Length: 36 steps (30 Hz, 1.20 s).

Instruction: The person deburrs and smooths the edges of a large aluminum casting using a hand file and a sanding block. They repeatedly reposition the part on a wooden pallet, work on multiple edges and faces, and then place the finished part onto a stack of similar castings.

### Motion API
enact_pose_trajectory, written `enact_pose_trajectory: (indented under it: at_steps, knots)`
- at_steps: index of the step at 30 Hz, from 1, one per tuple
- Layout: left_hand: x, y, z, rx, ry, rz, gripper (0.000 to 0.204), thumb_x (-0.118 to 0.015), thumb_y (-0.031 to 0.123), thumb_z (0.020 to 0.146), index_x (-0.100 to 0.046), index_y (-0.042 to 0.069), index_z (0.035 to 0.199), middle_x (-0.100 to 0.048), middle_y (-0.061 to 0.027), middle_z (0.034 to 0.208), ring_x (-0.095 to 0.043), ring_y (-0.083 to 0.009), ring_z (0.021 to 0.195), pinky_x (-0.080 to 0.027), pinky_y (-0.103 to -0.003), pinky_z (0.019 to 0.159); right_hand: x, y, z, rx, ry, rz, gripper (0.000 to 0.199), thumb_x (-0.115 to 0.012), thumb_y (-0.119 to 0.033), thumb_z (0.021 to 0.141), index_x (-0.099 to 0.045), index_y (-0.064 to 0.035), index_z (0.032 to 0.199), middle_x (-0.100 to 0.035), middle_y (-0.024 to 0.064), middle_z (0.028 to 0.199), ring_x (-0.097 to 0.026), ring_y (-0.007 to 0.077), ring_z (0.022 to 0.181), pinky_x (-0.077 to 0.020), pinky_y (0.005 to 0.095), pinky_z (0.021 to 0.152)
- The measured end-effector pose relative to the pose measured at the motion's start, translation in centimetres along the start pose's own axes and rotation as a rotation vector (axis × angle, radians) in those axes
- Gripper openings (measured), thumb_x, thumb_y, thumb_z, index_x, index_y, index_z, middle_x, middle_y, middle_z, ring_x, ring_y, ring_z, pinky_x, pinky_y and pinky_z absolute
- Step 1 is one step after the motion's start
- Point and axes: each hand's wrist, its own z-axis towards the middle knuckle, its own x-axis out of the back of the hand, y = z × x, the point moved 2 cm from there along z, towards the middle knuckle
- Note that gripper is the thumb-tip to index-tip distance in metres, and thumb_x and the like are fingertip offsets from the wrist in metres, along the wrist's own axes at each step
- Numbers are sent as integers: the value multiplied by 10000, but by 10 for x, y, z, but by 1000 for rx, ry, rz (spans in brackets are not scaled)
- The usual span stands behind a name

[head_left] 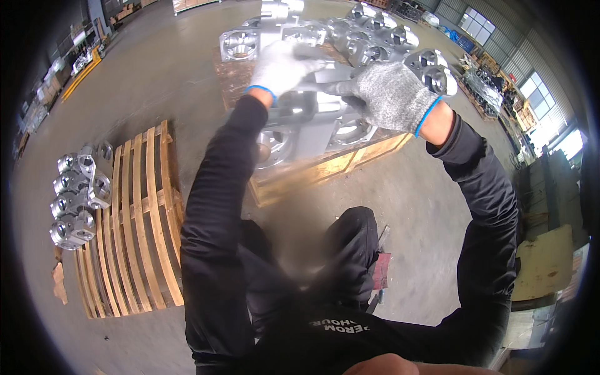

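Daylight from windows [478, 25] (upper right); hands motion-blurred, fisheye edges vignetted dark.

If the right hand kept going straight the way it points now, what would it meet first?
The right hand points toward the picture's left, fingers on the metal casting both hands grip. Going on, it would likely meet the left hand on that same casting first, though depth is unclear.

Both arms are covered by long black sleeves that reach the wrists, and the trousers are black as well. The left hand [282, 67] wears a pale, whitish knitted work glove, the right hand [392, 95] a speckled grey knitted one, each finished with a thin blue cuff band. Small white lettering runs across the black garment at the lower edge.
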Motion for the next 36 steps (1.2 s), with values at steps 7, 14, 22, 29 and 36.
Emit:
enact_pose_trajectory:
  at_steps: [7, 14, 22, 29, 36]
  knots:
    - [1, -19, -5, 102, 102, 80, 374, -838, 391, 854, -831, 52, 1012, -770, -135, 821, -706, -253, 753, -565, -360, 745, -6, 1, -26, -135, 72, 166, 286, -719, -182, 956, -782, -232, 1231, -688, 58, 813, -708, 244, 682, -562, 387, 607]
    - [43, -11, -39, -25, 370, 369, 253, -779, 288, 939, -820, 43, 989, -792, -161, 901, -770, -249, 832, -574, -342, 763, -3, 7, -20, -166, -127, 20, 522, -692, -438, 953, -639, -284, 1449, -684, 108, 768, -720, 318, 722, -576, 435, 638]
    - [28, -68, -135, 377, 32, 491, 644, -695, 540, 976, -617, 114, 1452, -619, -193, 1457, -620, -358, 1315, -490, -459, 1117, -17, 25, 22, -94, 23, -139, 299, -642, -251, 982, -774, -280, 1249, -739, 87, 806, -745, 266, 730, -579, 428, 643]
    - [6, -100, -161, 150, 108, 664, 621, -779, 259, 813, -636, 209, 1416, -618, -129, 1423, -594, -359, 1284, -479, -476, 1080, -14, 14, 33, -65, 84, -325, 327, -640, -200, 963, -772, -270, 1254, -703, 72, 753, -720, 251, 676, -553, 391, 576]
    - [-2, -114, -166, 113, 248, 680, 545, -643, 39, 804, -704, 202, 1320, -654, -81, 1384, -629, -352, 1206, -499, -463, 1054, -6, 12, 39, -167, -70, -281, 398, -668, -194, 953, -745, -298, 1329, -714, 96, 798, -736, 275, 742, -592, 406, 668]
